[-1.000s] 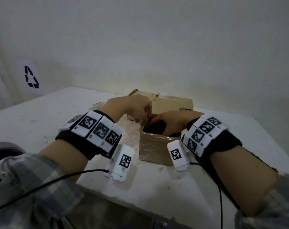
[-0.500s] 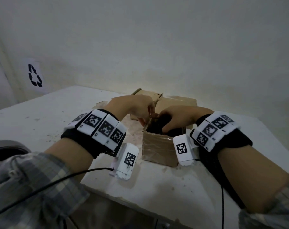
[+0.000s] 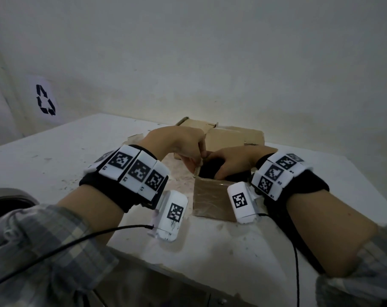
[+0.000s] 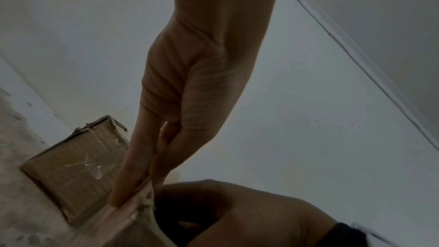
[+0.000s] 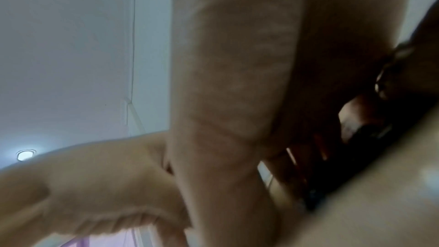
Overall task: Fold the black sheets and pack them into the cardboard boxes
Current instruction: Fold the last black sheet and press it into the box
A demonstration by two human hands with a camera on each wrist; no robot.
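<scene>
Left hand (image 3: pixel 177 145) pinches the box (image 3: pixel 212 200) rim at its left edge; right hand (image 3: pixel 237 160) curls over the black sheet (image 3: pixel 210 171), pushing it straight down inside, directly below.

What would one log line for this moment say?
left hand: pinches box edge | right hand: pushes black sheet into box | step: packing
</scene>
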